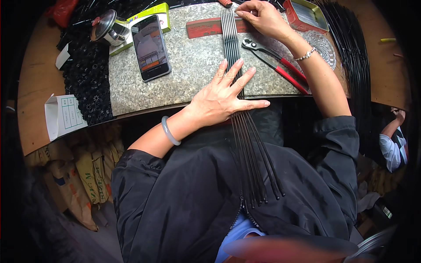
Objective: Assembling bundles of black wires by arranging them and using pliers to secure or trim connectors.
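Note:
My left hand [219, 97] lies flat with fingers spread over a row of thin black rods [251, 153], pressing them side by side at the board's front edge. The rods' knobbed ends fan out over my lap. Their far ends cross a worn red bar [204, 28] on the speckled stone-look board [188, 52]. There, my right hand [263, 19] pinches thumb and finger together just beside the rod tips. What sits in that pinch is too small to make out. Pliers with red handles [287, 75] rest to the right of the rods.
Left on the board are a phone [152, 48], a green-white box [163, 15] and a metal pot [114, 33]. Right stand a red tin [290, 15], glass dish [324, 46] and black rod bundle [353, 55]. Small black parts [87, 83] cover the left. Another person [390, 147] sits far right.

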Motion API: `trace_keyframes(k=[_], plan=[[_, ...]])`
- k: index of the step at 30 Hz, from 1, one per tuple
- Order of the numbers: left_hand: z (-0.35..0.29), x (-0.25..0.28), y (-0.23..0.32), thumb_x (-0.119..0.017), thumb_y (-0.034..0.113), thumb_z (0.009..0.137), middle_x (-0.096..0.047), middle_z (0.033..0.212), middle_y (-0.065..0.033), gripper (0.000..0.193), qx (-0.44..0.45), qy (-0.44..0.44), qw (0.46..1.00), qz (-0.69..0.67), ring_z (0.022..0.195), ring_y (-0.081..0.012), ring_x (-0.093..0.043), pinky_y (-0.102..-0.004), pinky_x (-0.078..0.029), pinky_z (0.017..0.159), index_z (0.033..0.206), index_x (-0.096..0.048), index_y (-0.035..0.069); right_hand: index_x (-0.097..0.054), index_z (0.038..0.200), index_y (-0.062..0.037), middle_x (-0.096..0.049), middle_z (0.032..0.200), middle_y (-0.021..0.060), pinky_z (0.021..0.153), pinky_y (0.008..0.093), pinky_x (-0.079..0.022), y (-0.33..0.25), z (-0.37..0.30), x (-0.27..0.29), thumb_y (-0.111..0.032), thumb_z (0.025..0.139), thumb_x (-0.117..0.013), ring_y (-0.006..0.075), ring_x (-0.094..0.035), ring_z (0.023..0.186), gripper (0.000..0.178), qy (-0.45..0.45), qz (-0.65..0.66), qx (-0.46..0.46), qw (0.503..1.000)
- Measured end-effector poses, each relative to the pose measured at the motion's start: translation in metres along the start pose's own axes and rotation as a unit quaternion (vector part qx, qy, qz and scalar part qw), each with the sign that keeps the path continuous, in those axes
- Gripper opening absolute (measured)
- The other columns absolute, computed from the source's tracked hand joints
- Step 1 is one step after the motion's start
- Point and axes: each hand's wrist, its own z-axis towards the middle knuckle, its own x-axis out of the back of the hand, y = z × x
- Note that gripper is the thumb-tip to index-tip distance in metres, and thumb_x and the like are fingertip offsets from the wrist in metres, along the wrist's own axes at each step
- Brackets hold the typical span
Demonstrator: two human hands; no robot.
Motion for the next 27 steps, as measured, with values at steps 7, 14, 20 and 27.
trace_keyframes(k=[7,14,20,27], plan=[[0.000,0.001,0.000,-0.055,0.027,0.076,-0.032,0.135,-0.0131,0.052,0.006,0.015,0.999,-0.046,0.121,-0.0447,-0.032,-0.0596,-0.029,0.095,0.121,-0.042,0.048,-0.063,0.095,-0.0122,-0.061,0.082,0.0086,0.066,0.0328,-0.046,0.013,0.012,0.000,-0.029,0.082,-0.056,0.0217,-0.058,0.075,0.023,-0.035,0.028,0.071,0.996],[0.000,0.001,-0.002,-0.055,0.027,0.076,-0.031,0.136,-0.0142,0.050,0.001,0.013,1.000,-0.025,0.121,-0.0458,-0.031,-0.0598,-0.030,0.094,0.120,-0.044,0.047,-0.060,0.089,-0.0052,-0.059,0.076,0.0085,0.064,0.0300,-0.045,0.014,0.014,-0.004,-0.021,0.081,-0.057,0.0181,-0.056,0.070,0.018,-0.019,0.088,0.094,0.991],[0.000,0.001,-0.003,-0.055,0.028,0.076,-0.031,0.135,-0.0152,0.049,-0.002,0.014,0.999,-0.036,0.120,-0.0467,-0.032,-0.0603,-0.031,0.094,0.120,-0.044,0.047,-0.056,0.091,-0.0047,-0.056,0.076,0.0081,0.065,0.0282,-0.044,0.011,0.020,-0.005,-0.019,0.082,-0.056,0.0165,-0.054,0.070,0.017,-0.029,0.125,0.122,0.984],[0.000,0.000,-0.003,-0.055,0.029,0.076,-0.031,0.135,-0.0152,0.048,0.002,0.030,0.998,-0.047,0.120,-0.0465,-0.032,-0.0609,-0.031,0.093,0.120,-0.045,0.046,-0.054,0.093,-0.0054,-0.053,0.074,0.0064,0.063,0.0273,-0.043,0.014,0.019,-0.006,-0.017,0.083,-0.054,0.0144,-0.050,0.067,0.015,-0.038,0.104,0.127,0.986]])
